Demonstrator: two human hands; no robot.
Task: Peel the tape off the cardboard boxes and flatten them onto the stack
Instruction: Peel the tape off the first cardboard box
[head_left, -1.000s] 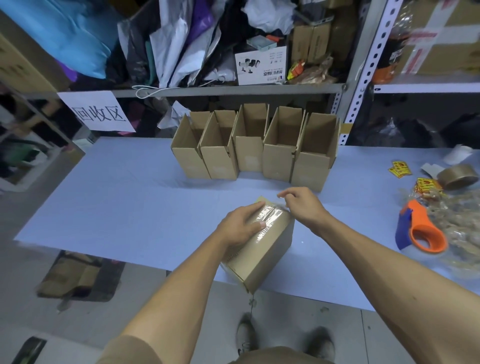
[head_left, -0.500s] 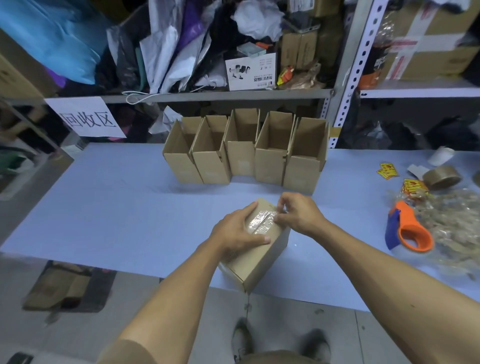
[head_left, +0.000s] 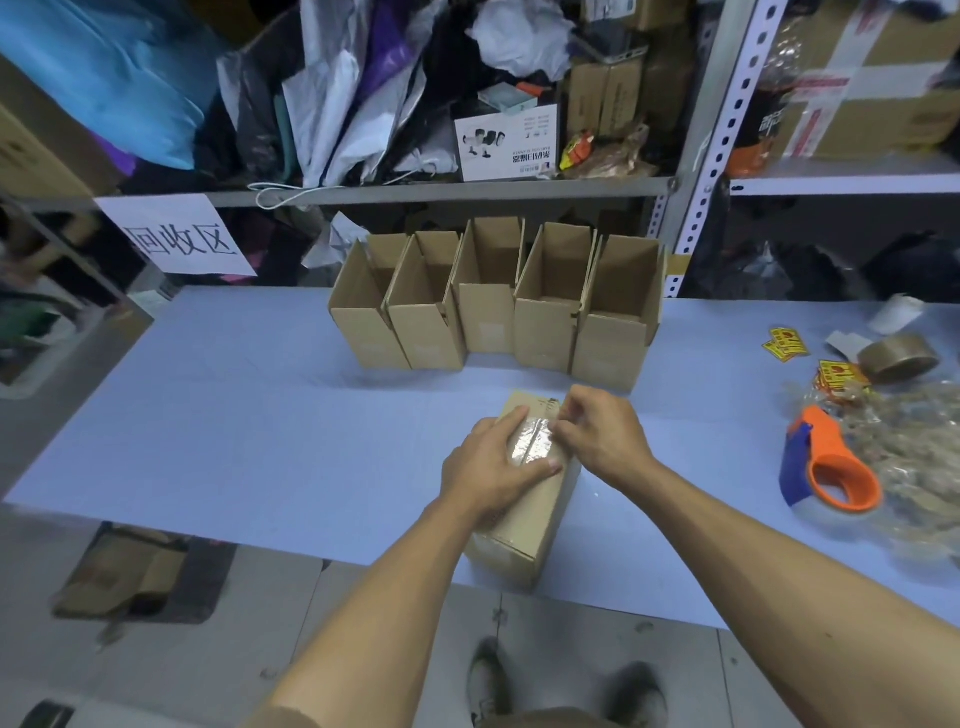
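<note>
A small brown cardboard box (head_left: 540, 512) stands at the near edge of the blue table (head_left: 249, 431), its top sealed with shiny clear tape (head_left: 530, 444). My left hand (head_left: 491, 473) lies over the top of the box, fingers and thumb wrapped round it. My right hand (head_left: 597, 434) is at the far right side of the top, its fingertips curled onto the tape. Whether a tape end is lifted is hidden by the fingers.
Several open cardboard boxes (head_left: 498, 306) stand in a row behind. At the right lie an orange and blue tape dispenser (head_left: 831, 460), a brown tape roll (head_left: 898, 356), yellow stickers (head_left: 787, 344) and crumpled used tape (head_left: 919, 457). Flattened cardboard (head_left: 124, 571) lies on the floor at left.
My right hand has come down from above the box's far edge onto the taped top, fingers now curled on the tape. The left hand stays on the box.
</note>
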